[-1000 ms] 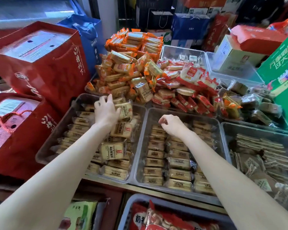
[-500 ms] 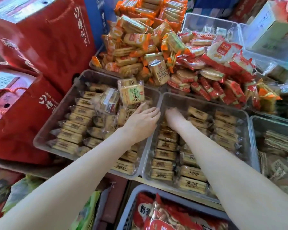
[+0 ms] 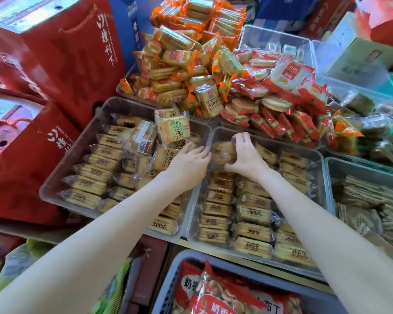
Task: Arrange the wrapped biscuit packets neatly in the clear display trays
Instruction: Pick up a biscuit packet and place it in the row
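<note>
Two clear display trays sit side by side. The left tray [image 3: 55, 177] holds rows of yellow wrapped biscuit packets with loose ones piled at its far end [image 3: 171, 128]. The right tray [image 3: 320, 159] holds tidy columns of the same packets [image 3: 252, 231]. My right hand [image 3: 245, 155] grips a small stack of packets [image 3: 222, 152] at the far left corner of the right tray. My left hand [image 3: 188, 162] lies over the wall between the trays, fingers straight and touching that stack from the left.
Heaps of orange-wrapped [image 3: 191, 53] and red-wrapped [image 3: 277, 91] biscuits lie behind the trays. Red gift boxes [image 3: 43, 64] stand at the left. A tray of flat greenish packets [image 3: 372, 200] is at the right, a bin of red snack bags [image 3: 225, 295] below.
My left hand moved right from the left tray's far pile to the wall between trays. My right hand has curled round a stack of packets. The camera has come closer.
</note>
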`<state>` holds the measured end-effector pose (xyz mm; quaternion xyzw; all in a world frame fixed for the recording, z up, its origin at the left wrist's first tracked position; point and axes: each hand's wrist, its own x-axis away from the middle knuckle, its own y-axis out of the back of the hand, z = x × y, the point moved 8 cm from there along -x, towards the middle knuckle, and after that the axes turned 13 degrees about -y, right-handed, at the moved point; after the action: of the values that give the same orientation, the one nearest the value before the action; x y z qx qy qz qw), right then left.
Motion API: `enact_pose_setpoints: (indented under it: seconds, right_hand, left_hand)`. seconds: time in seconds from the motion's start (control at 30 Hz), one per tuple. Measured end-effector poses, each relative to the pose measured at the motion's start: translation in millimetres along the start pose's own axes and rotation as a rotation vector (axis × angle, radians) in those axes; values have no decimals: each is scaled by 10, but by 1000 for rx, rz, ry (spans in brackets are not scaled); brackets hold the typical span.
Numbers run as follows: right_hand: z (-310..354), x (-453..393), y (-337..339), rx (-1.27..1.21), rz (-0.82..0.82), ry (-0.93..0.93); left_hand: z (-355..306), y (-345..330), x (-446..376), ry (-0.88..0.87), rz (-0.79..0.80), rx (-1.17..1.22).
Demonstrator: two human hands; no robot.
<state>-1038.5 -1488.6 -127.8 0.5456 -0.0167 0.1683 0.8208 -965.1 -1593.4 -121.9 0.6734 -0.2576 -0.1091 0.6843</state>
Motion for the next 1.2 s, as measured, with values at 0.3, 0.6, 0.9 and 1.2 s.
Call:
enact_pose_setpoints:
  seconds: [0.3, 0.6, 0.9, 1.2]
  right_hand:
    - [39, 543, 848, -762, 110, -10]
    - [146, 1056, 1226, -542, 30, 95]
    - [168, 1537, 1666, -639, 12, 146]
    - [143, 1836, 1809, -611, 20, 154]
  left_hand:
    - [-61, 742, 67, 117, -548, 1178]
    - [-269, 1123, 348, 102, -664, 1500]
    - [-307, 1626, 775, 18, -788, 1451]
    - [-568, 2024, 917, -6, -741, 1173]
